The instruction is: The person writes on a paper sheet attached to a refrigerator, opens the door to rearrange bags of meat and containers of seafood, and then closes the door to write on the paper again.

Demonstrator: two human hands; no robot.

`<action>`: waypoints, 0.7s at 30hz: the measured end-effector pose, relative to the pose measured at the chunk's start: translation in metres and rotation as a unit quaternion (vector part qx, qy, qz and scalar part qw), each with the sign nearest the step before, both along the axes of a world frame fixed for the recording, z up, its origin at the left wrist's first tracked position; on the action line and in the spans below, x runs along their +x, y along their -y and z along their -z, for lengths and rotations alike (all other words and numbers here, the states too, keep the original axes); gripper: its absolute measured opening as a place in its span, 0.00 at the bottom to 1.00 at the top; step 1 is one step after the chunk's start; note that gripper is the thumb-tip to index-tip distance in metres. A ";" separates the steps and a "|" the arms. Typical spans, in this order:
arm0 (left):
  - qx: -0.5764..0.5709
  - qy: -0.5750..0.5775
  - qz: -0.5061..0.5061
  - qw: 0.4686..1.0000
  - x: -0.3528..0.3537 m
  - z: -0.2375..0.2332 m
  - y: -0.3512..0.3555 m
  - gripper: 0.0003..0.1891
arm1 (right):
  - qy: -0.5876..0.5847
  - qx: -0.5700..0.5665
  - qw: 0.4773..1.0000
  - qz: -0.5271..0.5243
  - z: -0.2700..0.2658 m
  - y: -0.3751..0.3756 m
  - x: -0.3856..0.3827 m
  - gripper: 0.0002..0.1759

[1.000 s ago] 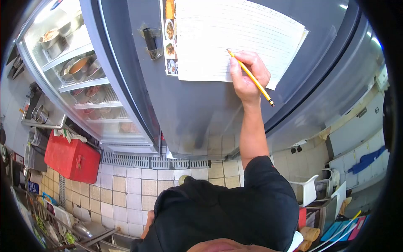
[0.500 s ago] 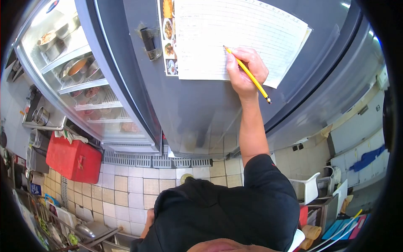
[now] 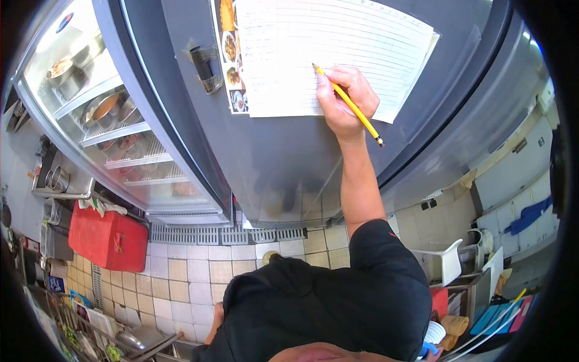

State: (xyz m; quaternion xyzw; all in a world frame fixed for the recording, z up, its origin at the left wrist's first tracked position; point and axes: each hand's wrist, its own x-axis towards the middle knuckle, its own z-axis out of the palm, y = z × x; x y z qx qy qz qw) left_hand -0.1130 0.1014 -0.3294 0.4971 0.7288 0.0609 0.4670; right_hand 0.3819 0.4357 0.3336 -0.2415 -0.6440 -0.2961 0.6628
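Holding: the right hand [image 3: 345, 99] is closed around a yellow pencil [image 3: 363, 123], fingers pinched near the sharpened end, the dark end sticking out past the wrist.
Shirt: a black shirt [image 3: 325, 308] fills the bottom of the view, nearest the camera.
Left hand: out of sight; only a sliver of the left arm [image 3: 213, 320] shows beside the shirt, so its grip cannot be told.
Right arm: stretched up and away from the shoulder to the door.
Pencil tip: touching the lined sheet [image 3: 338, 42] in its lower half, near the middle of a ruled line.
Sheet: white, flat on the grey fridge door [image 3: 271, 157], its lower right corner just beside the hand.
Change: over the last second the whole view slides a little to the left, but the tip keeps almost the same spot on the sheet and the grip looks the same.
Meaning: I judge the writing is going on at one line, not moving to a new part of the page.
Beside the sheet: a strip of food photos [image 3: 229, 54] touches its left edge; a latch [image 3: 204, 67] sits further left.
Further left: a glass-door fridge [image 3: 154, 181] with metal pots [image 3: 102, 105] on wire shelves.
Far below: tiled floor [image 3: 193, 271], a red box [image 3: 105, 238] on the left, a white chair [image 3: 449, 259] on the right.
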 end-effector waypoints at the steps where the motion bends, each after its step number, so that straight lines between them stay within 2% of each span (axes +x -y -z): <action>1: -0.001 0.000 0.003 1.000 0.000 0.000 0.000 0.23 | -0.002 0.001 1.000 0.004 0.000 0.000 -0.001 0.10; 5: 0.001 -0.001 0.012 1.000 0.000 0.000 -0.001 0.22 | 0.030 -0.047 0.998 -0.018 -0.001 0.006 0.004 0.08; 8: 0.005 -0.004 0.020 1.000 0.003 0.001 -0.004 0.21 | -0.024 -0.099 0.978 -0.182 0.003 0.009 0.014 0.07; 11: 0.008 -0.005 0.027 1.000 0.006 -0.005 -0.007 0.21 | -0.132 -0.204 0.899 -0.365 0.000 0.028 0.028 0.06; 12: 0.010 -0.006 0.029 1.000 0.007 -0.006 -0.008 0.20 | -0.163 -0.219 0.878 -0.393 0.000 0.038 0.041 0.07; 14: 0.011 -0.009 0.034 0.999 0.008 -0.007 -0.013 0.20 | -0.208 -0.146 0.884 -0.392 -0.005 0.056 0.064 0.11; 15: 0.012 -0.010 0.036 0.999 0.009 -0.007 -0.015 0.20 | -0.252 -0.100 0.910 -0.314 -0.007 0.066 0.078 0.14; 16: 0.013 -0.012 0.039 0.999 0.010 -0.007 -0.016 0.20 | -0.273 -0.056 0.944 -0.177 -0.009 0.073 0.092 0.14; 17: 0.016 -0.012 0.039 0.999 0.011 -0.007 -0.017 0.19 | -0.306 -0.010 0.952 -0.017 -0.007 0.077 0.104 0.15; 19: 0.015 -0.014 0.044 0.999 0.014 -0.007 -0.018 0.19 | -0.299 0.055 0.936 0.176 0.003 0.076 0.142 0.16; 21: 0.020 -0.016 0.047 0.999 0.017 -0.008 -0.020 0.19 | -0.326 -0.002 0.929 0.174 0.016 0.074 0.170 0.17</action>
